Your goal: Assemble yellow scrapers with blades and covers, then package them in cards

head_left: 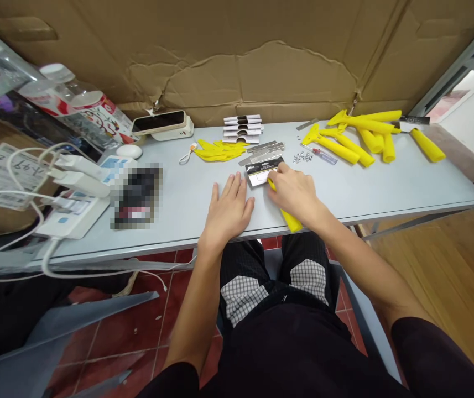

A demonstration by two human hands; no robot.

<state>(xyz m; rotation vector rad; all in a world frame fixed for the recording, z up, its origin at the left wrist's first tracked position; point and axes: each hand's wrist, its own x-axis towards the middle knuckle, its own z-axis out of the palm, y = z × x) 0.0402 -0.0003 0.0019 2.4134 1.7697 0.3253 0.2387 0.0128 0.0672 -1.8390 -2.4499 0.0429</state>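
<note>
My left hand (229,209) lies flat on the grey table (178,204), fingers spread, just left of a black and white card (256,176). My right hand (292,190) is closed on a yellow handle (290,221) that points toward the table's front edge; its far end is hidden under my fingers, by the card. Behind the card are thin metal blades (265,152) and flat yellow pieces (220,150). Small screws (303,157) and a screwdriver (324,156) lie farther right, beside several yellow scrapers (336,145).
Folded white cards (242,130) are stacked at the back. Leftward are a phone (160,122) on a white device, a white mouse (129,151), a power strip (74,213) with cables, and bottles (95,110). A loose yellow handle (427,145) lies far right. Cardboard (261,72) stands behind.
</note>
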